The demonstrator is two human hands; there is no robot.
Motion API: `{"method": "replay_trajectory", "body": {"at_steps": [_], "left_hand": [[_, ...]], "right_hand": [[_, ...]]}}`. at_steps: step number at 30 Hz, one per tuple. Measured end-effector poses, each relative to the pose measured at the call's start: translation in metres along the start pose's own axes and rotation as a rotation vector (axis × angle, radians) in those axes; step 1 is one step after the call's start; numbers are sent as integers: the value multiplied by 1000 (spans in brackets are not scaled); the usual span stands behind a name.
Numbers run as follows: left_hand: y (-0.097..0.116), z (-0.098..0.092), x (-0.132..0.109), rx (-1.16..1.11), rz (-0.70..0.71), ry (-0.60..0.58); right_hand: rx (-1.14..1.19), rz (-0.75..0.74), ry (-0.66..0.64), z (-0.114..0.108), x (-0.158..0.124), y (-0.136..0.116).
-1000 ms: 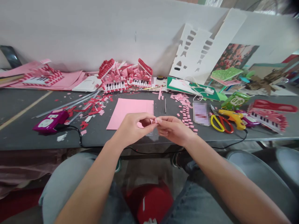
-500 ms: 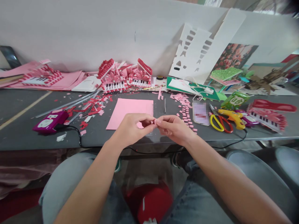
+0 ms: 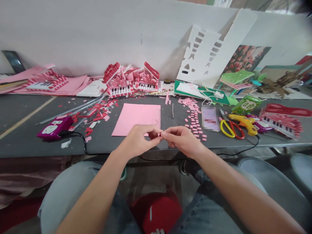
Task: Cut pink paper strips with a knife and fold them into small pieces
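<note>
My left hand (image 3: 140, 140) and my right hand (image 3: 181, 139) meet fingertip to fingertip above the near edge of the grey table (image 3: 26, 139). Both pinch a tiny pink paper piece (image 3: 162, 133) between thumb and forefinger; it is almost hidden by the fingers. Just beyond the hands lies a flat pink sheet (image 3: 136, 118). To the right of it several small pink paper bits (image 3: 195, 125) lie scattered in rows.
Red and pink paper pianos (image 3: 130, 81) stand at the back. Red scraps (image 3: 94, 112), a purple power strip (image 3: 55, 126) with a black cord lie left. Yellow scissors (image 3: 230, 128), a yellow glue gun (image 3: 243, 121), a green tape holder (image 3: 246, 104) and white cut board (image 3: 204, 55) sit right.
Both hands have dropped slightly toward the table's near edge, still pinched together on the small piece. The view has shifted a little.
</note>
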State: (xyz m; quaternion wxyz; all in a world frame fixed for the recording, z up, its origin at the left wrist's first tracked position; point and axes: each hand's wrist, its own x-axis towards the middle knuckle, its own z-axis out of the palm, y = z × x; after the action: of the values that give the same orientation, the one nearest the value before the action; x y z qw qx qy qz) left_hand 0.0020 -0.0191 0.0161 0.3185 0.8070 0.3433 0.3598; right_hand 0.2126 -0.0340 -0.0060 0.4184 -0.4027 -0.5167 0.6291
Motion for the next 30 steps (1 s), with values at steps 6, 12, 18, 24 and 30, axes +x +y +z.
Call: {"method": "replay_trajectory", "body": {"at_steps": [6, 12, 18, 24, 30], "left_hand": [[-3, 3, 7, 46, -7, -28], [-22, -9, 27, 251, -153, -179], [-62, -15, 49, 554, -108, -278], [-80, -4, 62, 653, -185, -422], [-88, -3, 59, 667, -186, -436]], "right_hand": [[-179, -27, 49, -11, 3, -8], [-1042, -14, -30, -57, -4, -37], [-1528, 241, -55, -83, 3, -34], [-1488, 327, -47, -78, 12, -43], [-1331, 92, 108, -72, 32, -40]]}}
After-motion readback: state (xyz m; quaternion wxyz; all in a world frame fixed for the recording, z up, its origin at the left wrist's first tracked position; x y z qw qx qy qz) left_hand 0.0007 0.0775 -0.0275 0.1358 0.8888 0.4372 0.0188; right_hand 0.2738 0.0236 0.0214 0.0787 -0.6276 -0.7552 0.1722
